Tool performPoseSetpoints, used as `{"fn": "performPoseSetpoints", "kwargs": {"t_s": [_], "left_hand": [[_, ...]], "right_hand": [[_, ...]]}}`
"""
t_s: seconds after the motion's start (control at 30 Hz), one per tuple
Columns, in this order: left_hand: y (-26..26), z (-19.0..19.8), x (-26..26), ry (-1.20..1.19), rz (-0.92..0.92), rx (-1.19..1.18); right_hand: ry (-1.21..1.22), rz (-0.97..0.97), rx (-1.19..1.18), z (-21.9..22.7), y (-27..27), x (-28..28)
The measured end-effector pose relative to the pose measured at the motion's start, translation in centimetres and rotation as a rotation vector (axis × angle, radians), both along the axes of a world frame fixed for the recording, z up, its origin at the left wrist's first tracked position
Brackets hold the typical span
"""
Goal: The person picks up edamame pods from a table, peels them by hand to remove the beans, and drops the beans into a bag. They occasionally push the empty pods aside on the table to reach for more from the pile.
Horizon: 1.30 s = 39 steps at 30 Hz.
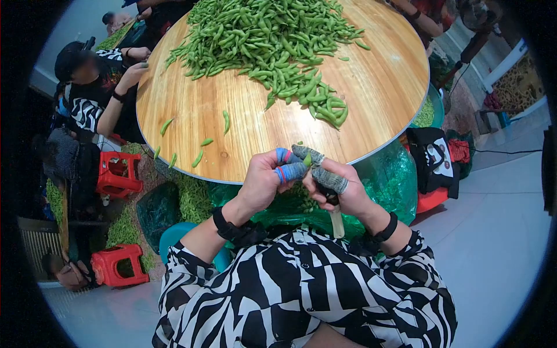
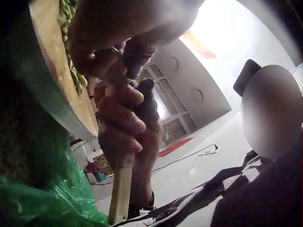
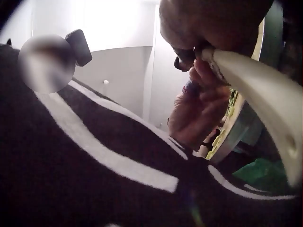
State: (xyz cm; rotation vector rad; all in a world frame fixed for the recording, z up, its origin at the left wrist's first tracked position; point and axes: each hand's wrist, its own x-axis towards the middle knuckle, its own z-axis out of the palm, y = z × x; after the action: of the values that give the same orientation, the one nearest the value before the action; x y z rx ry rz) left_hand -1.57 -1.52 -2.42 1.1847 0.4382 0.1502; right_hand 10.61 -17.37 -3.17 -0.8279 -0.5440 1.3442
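Just past the near edge of the round wooden table (image 1: 232, 156), both hands meet. The left hand (image 1: 264, 177), with blue-striped covers on its thumb and finger, pinches a green pod (image 1: 307, 159). My right hand (image 1: 342, 188), its thumb and finger in grey knit covers, curls round a tool with a pale handle (image 1: 337, 225); the pod's end lies at its fingertips. In the left wrist view the handle (image 2: 120, 194) sticks out below the right hand (image 2: 123, 123). The right wrist view shows the handle (image 3: 255, 85) up close and the left hand (image 3: 199, 113) behind it. The tool's working end is hidden.
A big heap of green pods (image 1: 261, 40) covers the table's far part, with a few loose pods at left. Green plastic (image 1: 389, 185) hangs below the near edge. Red stools (image 1: 119, 264) and a seated person (image 1: 87, 87) are at left, a black bag (image 1: 432, 159) at right.
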Motion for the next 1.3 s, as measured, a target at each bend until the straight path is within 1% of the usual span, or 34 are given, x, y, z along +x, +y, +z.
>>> {"fn": "performPoseSetpoints", "kwargs": {"t_s": [0.1,0.3,0.4,0.5,0.6,0.7,0.8,0.83,0.87,0.93,1.0,1.03,1.1,1.17,1.2,1.27,1.3], "left_hand": [[-0.4,0.5,0.2,-0.023,0.04,0.0],[-0.4,0.0,0.1,-0.042,0.053,0.064],[-0.7,0.2,0.0,-0.028,0.069,0.077],[-0.4,0.4,0.1,0.009,0.045,-0.005],[-0.2,0.5,0.2,-0.027,-0.006,-0.225],[-0.3,0.9,0.3,-0.068,-0.048,-0.332],[-0.2,1.1,0.6,-0.026,-0.08,-0.379],[-0.4,0.7,0.3,-0.02,-0.075,-0.344],[-0.4,0.0,0.2,-0.016,-0.074,-0.304],[-0.7,0.7,0.6,0.004,-0.059,-0.179],[-1.1,2.2,0.8,0.04,-0.021,-0.014],[-1.1,2.2,0.8,0.035,-0.044,0.072],[-0.8,2.1,0.8,0.023,-0.086,0.249],[-0.2,1.2,0.4,0.106,-0.146,0.268],[0.3,0.7,0.3,0.146,-0.179,0.281],[2.2,0.4,0.3,0.095,-0.223,0.642],[3.2,0.5,0.1,0.07,-0.243,0.817]], "right_hand": [[-0.045,-0.035,0.004,0.8,0.0,-0.4],[0.0,-0.04,0.002,1.1,0.1,-0.6],[-0.097,-0.041,-0.037,0.8,0.2,-0.3],[-0.098,-0.014,-0.05,0.8,0.3,0.1],[-0.125,0.009,-0.011,0.5,0.4,0.3],[-0.086,0.046,0.046,-0.3,0.2,1.0],[-1.029,-0.216,0.314,0.3,0.6,0.7],[-1.172,-0.198,0.335,-1.0,0.4,1.1],[-1.201,-0.223,0.361,-1.2,0.6,1.1],[-1.259,-0.28,0.41,-1.3,0.7,1.0],[-1.102,-0.271,0.249,-0.5,0.4,0.5],[-1.022,-0.264,0.174,-0.2,0.4,0.3],[-1.033,-0.318,0.194,-0.8,0.4,0.5],[-1.029,-0.369,0.212,-1.4,0.4,0.3],[-1.004,-0.35,0.151,-1.3,0.3,0.3],[-0.957,-0.31,0.026,-0.8,-0.3,0.8],[-0.896,-0.3,-0.003,-0.7,-0.4,1.0]]}}
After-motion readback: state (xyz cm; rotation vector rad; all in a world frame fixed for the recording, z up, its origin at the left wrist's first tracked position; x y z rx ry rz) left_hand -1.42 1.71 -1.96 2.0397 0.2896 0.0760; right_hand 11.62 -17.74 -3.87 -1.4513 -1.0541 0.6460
